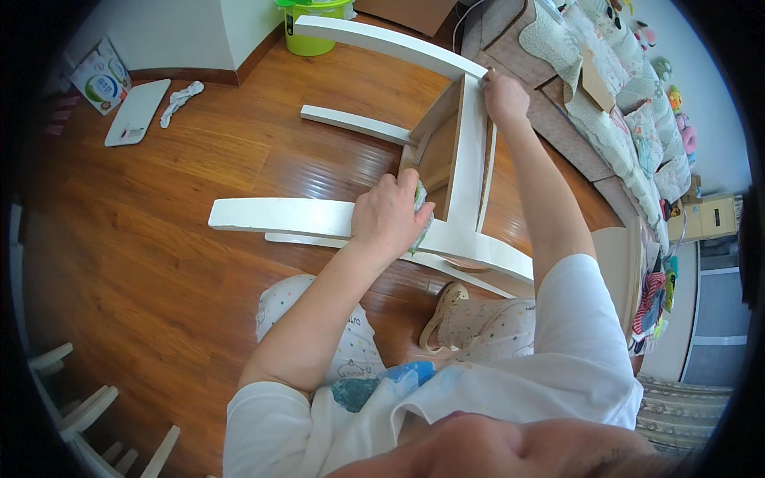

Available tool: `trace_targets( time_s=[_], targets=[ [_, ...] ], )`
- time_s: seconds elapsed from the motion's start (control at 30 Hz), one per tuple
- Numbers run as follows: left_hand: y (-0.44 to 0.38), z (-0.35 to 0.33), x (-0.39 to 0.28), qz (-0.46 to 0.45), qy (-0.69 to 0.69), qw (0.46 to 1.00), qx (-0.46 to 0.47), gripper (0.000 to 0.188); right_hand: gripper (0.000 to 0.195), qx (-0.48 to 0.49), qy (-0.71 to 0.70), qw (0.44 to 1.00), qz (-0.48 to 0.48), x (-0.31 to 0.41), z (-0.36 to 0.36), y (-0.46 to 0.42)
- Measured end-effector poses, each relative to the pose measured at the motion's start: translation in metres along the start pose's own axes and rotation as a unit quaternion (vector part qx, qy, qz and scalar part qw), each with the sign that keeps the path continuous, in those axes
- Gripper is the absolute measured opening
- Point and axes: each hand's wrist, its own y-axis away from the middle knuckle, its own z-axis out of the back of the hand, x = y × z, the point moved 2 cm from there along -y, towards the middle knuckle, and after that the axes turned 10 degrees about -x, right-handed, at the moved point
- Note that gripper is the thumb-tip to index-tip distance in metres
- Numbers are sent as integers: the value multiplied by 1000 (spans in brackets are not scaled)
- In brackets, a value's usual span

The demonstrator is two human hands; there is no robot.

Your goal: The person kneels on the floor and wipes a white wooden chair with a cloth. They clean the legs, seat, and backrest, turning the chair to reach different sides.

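A white wooden chair (468, 173) lies tipped over in front of me, its legs pointing left and the inside of its seat frame showing. My left hand (388, 215) presses a greyish-green cloth (422, 209) against the near leg, where it meets the seat frame. Most of the cloth is hidden under the fingers. At the chair's far corner, my right hand (507, 98) grips the white frame; its fingertips are partly hidden.
Beyond the chair stand a lime-green bucket (311, 36) and a covered sofa (597, 119). A white flat panel (137, 113), a crumpled white cloth (181, 104) and a printed carton (103, 80) are at upper left. White wooden furniture legs (89, 412) show at lower left.
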Motion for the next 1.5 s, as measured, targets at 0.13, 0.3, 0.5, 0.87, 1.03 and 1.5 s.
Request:
trace_targets(
  time_s=[0.13,0.3,0.5,0.87,1.03,1.5],
  targets=[
    [-1,-4,4,-7,9,1000,-6,44,25,-42,-26,999,1,3,-17,1],
    [-1,-4,5,-9,13,1000,-10,45,27,-17,-37,999,-21,5,-25,-5],
    [-2,0,3,4,7,1000,17,45,24,-12,-71,997,-6,13,-28,-18],
    [1,-6,8,-19,29,999,-8,45,19,12,51,997,57,14,-22,-6],
    [-1,-2,7,0,27,999,20,45,28,32,-168,982,-76,-14,-3,-9],
    [3,-6,10,-74,29,995,-56,45,54,-38,-112,993,13,28,-68,-40]
  ],
)
